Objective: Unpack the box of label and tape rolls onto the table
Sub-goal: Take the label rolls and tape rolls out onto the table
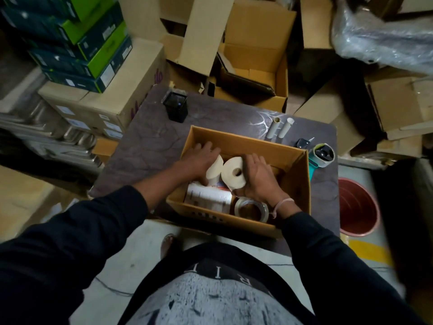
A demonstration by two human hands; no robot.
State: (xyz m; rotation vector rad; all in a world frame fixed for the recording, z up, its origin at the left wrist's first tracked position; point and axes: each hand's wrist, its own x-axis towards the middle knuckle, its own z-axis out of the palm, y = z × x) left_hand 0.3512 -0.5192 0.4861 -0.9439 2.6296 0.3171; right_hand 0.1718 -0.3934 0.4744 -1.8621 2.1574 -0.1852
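An open brown cardboard box (290, 165) sits on the dark table (150, 146), near its front edge. Inside it, two cream label rolls (230, 174) stand on edge side by side, touching, the right one showing its hollow core. Nearer the front wall lie a white printed packet (206, 197) and, just right of it, a clear tape roll (251, 208) lying flat.

Both arms, in dark sleeves, reached forward and down, converging. The left hand (201, 158) lay palm down, fingers spread and curled. The right hand (259, 178) was cupped, fingers bent, thumb side inward, a pale band round its wrist. The hands sat close together, not touching.
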